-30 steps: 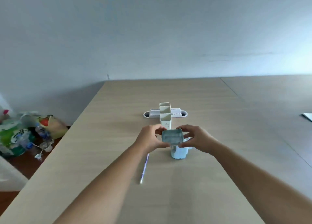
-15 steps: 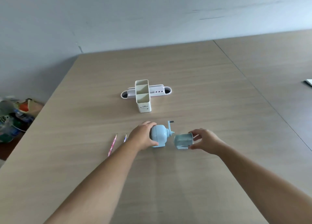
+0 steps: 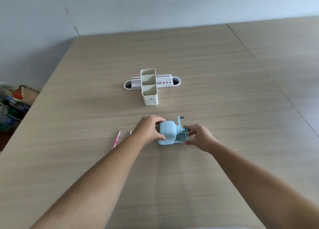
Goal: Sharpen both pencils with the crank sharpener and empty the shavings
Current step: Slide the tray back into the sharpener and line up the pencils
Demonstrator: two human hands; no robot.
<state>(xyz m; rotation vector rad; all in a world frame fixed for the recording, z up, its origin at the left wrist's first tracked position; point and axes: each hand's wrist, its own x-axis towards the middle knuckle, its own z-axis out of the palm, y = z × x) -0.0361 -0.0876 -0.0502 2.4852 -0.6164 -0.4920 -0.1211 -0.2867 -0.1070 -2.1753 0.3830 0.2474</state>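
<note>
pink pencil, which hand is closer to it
Left. The left hand grips the sharpener just right of the pink pencil; the right hand is farther right, beyond the sharpener.

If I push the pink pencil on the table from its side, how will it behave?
The pink pencil lies flat and free on the smooth table, so it would probably roll or slide easily. It looks thin and straight, so likely stiff and very light. Its far tip looks sharpened, so it may break if knocked.
</note>
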